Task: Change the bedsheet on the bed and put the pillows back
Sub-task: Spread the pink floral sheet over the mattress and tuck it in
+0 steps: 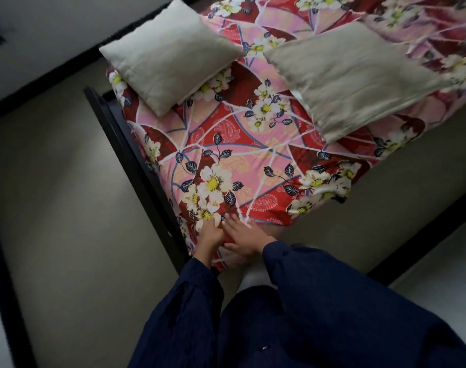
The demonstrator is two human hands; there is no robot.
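while both hands lie on the sheet (253, 160) at the near corner of the bed, the step in hand looks like fitting the new sheet, and late in that step. left hand (209, 236) and right hand (244, 239) sit side by side, nearly touching. their fingers are fairly straight and spread, palms down on the cloth. neither grips anything that i can see, though the view is a bit blurred there. the sheet, red and pink with white flowers, covers all of the mattress in view. at this corner it hangs over the edge just beside the dark frame (136, 160). the other corner in view, off to the right, looks bunched but wrapped.

two grey pillows are on the sheet already: a plump pillow (168, 54) by the frame side, and a flat pillow (354, 81) well apart from it. both lie askew. i cannot tell which end is the head.

next, i judge, the flat press must turn into a grip. one hand would lift the mattress corner while the other pushes the loose cloth under it, then a pull takes out the slack. after that the pillows want squaring up.
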